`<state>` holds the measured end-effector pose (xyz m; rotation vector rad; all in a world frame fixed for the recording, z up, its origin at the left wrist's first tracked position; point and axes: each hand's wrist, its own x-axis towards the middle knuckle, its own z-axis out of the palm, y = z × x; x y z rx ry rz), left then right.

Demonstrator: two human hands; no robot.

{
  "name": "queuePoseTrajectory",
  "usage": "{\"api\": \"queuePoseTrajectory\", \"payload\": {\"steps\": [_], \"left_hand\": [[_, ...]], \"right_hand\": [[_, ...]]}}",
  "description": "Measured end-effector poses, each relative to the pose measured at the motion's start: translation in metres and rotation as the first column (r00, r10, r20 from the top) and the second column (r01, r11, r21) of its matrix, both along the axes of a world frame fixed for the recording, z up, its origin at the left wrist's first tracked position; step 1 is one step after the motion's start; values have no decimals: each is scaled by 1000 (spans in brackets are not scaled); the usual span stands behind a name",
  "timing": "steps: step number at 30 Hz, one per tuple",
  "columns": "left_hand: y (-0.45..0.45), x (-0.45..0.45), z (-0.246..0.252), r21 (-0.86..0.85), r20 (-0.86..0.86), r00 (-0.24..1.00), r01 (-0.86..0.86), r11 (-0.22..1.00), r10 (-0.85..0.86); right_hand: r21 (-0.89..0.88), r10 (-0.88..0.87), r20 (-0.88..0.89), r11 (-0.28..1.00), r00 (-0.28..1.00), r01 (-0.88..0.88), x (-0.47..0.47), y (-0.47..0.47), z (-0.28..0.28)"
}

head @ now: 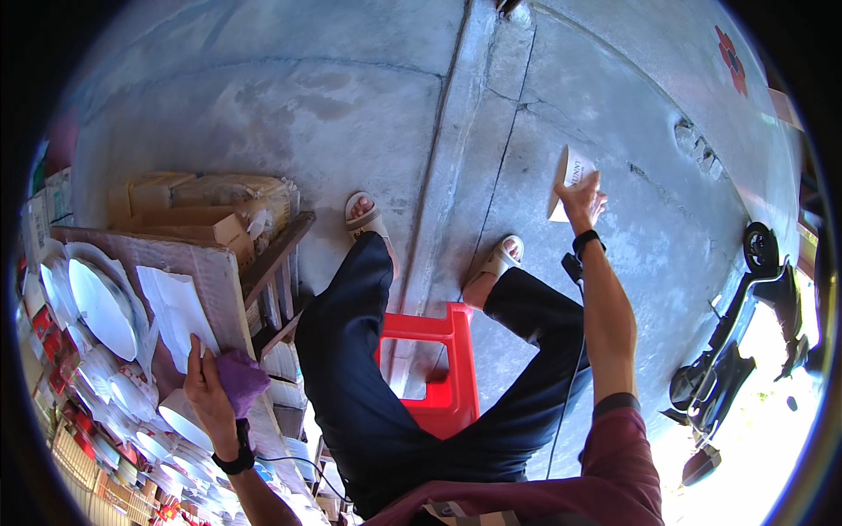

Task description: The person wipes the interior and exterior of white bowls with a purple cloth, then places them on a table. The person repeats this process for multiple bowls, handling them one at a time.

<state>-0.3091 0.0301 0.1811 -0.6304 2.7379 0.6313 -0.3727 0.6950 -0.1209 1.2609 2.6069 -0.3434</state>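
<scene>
My right hand (583,204) grips a white bowl-shaped container (573,172) that bears writing. It is out over the concrete floor, beyond my right foot, with its rim turned to the left. On the tabletop at my left, my left hand (214,401) has its fingertips on the lower edge of a white paper sheet (172,309). A purple cloth (241,381) lies against the right side of that hand. My thumb and palm are hidden there, so whether they hold the cloth or the paper cannot be told.
A red plastic stool (454,355) is under me, between my legs. White dishes (99,306) crowd the table (220,279) at left. Beyond it sit cardboard boxes (197,223). A raised concrete strip (454,151) crosses the floor (316,118). A motor scooter (717,355) stands at right.
</scene>
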Motion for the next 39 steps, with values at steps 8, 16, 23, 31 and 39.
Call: {"api": "queuePoseTrajectory", "payload": {"steps": [8,16,23,31,39], "left_hand": [[-3,3,-5,30,-62,998,-7,1000,9],[-7,4,-11,41,-169,982,91,995,-83],[-13,1,-24,-83,-352,897,257,963,-269],[-16,1,-26,118,-171,985,46,992,-26],[-31,4,-49,79,-355,919,211,974,-170]], "right_hand": [[83,3,23,997,1000,-5,12,-1,17],[-186,-140,-102,975,985,120,33,-1,48],[-946,-423,-255,296,869,-133,71,-42,166],[-924,-449,-344,2,825,-383,90,-124,257],[-907,-436,-254,-203,863,-370,96,-190,295]]}}
